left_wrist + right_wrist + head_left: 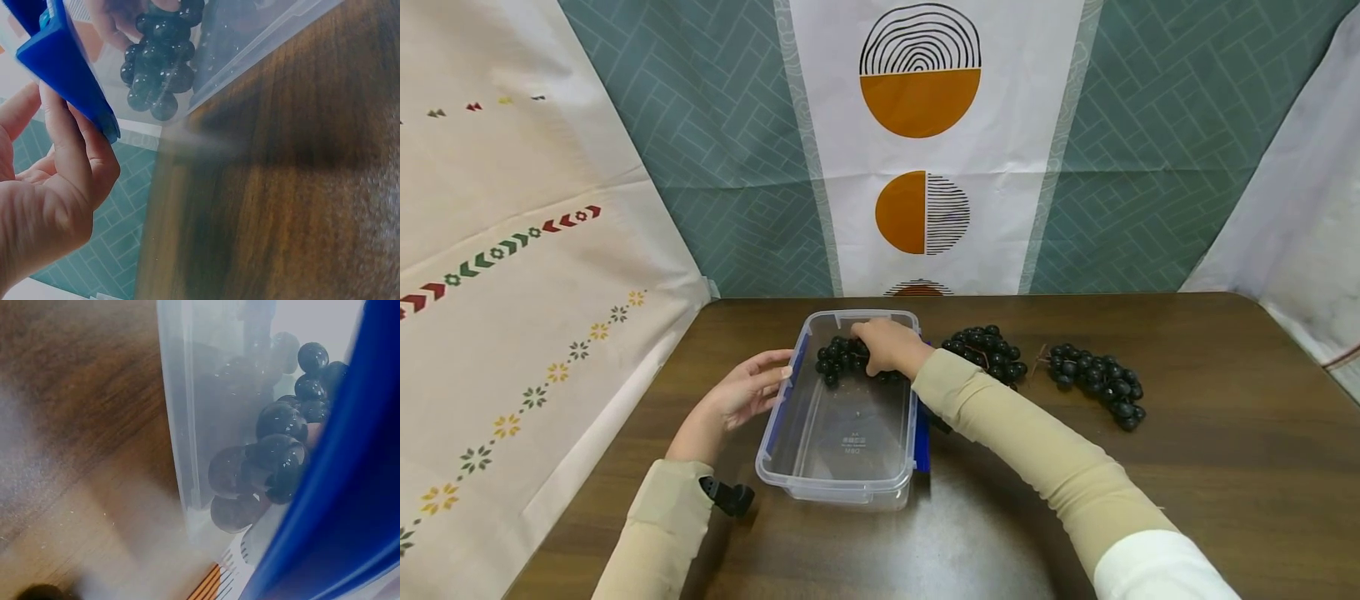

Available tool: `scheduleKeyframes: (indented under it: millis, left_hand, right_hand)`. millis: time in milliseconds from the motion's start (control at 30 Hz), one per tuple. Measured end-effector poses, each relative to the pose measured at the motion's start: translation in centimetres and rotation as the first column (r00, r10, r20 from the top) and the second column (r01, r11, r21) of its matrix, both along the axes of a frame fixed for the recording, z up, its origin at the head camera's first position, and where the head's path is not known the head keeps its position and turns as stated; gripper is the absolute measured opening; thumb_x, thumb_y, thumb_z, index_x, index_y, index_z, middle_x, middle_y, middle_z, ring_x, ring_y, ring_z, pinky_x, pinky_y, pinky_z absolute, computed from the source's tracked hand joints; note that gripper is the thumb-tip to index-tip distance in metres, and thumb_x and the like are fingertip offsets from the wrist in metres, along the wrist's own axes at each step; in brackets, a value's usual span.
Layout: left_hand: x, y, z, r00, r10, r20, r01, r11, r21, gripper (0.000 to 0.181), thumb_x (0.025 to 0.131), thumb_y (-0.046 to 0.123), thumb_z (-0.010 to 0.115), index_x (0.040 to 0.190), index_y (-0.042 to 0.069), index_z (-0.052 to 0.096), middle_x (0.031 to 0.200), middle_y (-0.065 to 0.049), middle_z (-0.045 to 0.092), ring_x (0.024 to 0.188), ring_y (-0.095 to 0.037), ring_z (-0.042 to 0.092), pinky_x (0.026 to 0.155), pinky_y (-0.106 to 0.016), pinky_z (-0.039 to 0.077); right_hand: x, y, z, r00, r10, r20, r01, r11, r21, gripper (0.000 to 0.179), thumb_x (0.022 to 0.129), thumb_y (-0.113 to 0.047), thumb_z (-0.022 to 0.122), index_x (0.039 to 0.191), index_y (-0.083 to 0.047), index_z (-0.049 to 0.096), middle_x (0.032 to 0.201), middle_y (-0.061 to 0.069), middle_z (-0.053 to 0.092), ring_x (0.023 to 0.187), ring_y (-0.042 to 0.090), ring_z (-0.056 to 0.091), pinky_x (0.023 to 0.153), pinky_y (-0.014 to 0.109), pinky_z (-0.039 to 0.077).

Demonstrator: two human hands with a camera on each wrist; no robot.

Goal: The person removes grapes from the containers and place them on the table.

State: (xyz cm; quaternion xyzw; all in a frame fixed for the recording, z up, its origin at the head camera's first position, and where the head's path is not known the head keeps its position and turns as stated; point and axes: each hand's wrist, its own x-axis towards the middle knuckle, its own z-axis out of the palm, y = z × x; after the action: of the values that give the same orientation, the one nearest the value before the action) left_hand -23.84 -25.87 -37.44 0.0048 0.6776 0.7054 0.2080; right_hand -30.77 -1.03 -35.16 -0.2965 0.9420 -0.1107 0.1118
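Observation:
A clear plastic container (850,433) with blue side flaps stands on the table, its top uncovered. My right hand (891,344) reaches down inside its far part and grips a bunch of black grapes (835,360). Through the clear wall in the left wrist view, the grapes (159,69) hang below that hand's fingers. The right wrist view shows the grapes (281,453) behind the wall, partly covered by a blue flap (356,506). My left hand (747,389) is at the container's left side, its extended fingers touching the blue flap (65,69) there.
To the right of the container lie two more bunches of black grapes, a nearer bunch (988,352) partly behind my right sleeve and a farther bunch (1097,382) with a brown stem. The brown wooden table (1210,467) ends at a patterned cloth backdrop (730,167).

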Motion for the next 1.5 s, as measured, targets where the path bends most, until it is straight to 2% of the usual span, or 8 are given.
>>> scheduleKeyframes:
  millis: [300, 567, 833, 1133, 1500]
  left_hand:
    - [-0.04, -0.18, -0.01, 1.0, -0.012, -0.001, 0.012, 1.0, 0.011, 0.041, 0.098, 0.009, 0.051, 0.136, 0.009, 0.036, 0.101, 0.003, 0.065, 0.081, -0.004, 0.063, 0.07, -0.02, 0.055]
    - [-0.02, -0.05, -0.07, 1.0, -0.012, 0.004, 0.012, 1.0, 0.019, 0.037, 0.098, 0.009, 0.051, 0.133, 0.012, 0.04, 0.1, 0.004, 0.063, 0.081, -0.004, 0.063, 0.07, -0.02, 0.055]
    - [0.13, 0.05, 0.0, 1.0, -0.007, 0.006, 0.007, 1.0, 0.031, 0.035, 0.098, 0.008, 0.051, 0.131, 0.013, 0.041, 0.099, 0.004, 0.064, 0.08, -0.004, 0.063, 0.069, -0.02, 0.055]
    - [0.22, 0.14, 0.02, 1.0, -0.002, 0.014, 0.001, 0.999, 0.052, 0.033, 0.098, 0.007, 0.051, 0.129, 0.013, 0.043, 0.101, 0.003, 0.065, 0.081, -0.004, 0.064, 0.069, -0.02, 0.055]
    - [0.19, 0.06, 0.08, 1.0, -0.005, 0.014, 0.005, 0.999, 0.045, 0.035, 0.098, 0.008, 0.051, 0.132, 0.013, 0.041, 0.103, 0.003, 0.065, 0.084, -0.005, 0.064, 0.071, -0.021, 0.055]
  right_hand:
    - [-0.1, 0.1, 0.05, 1.0, 0.015, -0.003, -0.015, 0.999, -0.04, 0.055, 0.082, -0.014, 0.073, 0.133, -0.01, 0.053, 0.131, 0.009, 0.056, 0.114, 0.024, 0.056, 0.09, 0.037, 0.05]
    - [0.24, 0.45, 0.03, 0.999, 0.032, -0.003, -0.033, 0.997, -0.077, 0.053, 0.081, -0.015, 0.074, 0.131, -0.011, 0.054, 0.126, 0.008, 0.059, 0.107, 0.022, 0.059, 0.085, 0.035, 0.052]
    - [0.45, 0.57, -0.02, 0.999, 0.045, -0.013, -0.046, 0.994, -0.099, 0.053, 0.081, -0.018, 0.075, 0.129, -0.013, 0.054, 0.126, 0.007, 0.058, 0.113, 0.023, 0.055, 0.092, 0.037, 0.049]
    - [0.63, 0.41, 0.03, 1.0, 0.03, -0.001, -0.03, 1.0, -0.003, 0.062, 0.082, -0.026, 0.074, 0.137, -0.011, 0.049, 0.132, 0.012, 0.05, 0.117, 0.026, 0.05, 0.091, 0.04, 0.048]
    - [0.42, 0.24, 0.17, 1.0, 0.023, 0.009, -0.023, 1.0, -0.006, 0.049, 0.085, -0.031, 0.069, 0.127, -0.013, 0.051, 0.123, 0.009, 0.054, 0.108, 0.023, 0.054, 0.087, 0.038, 0.049]
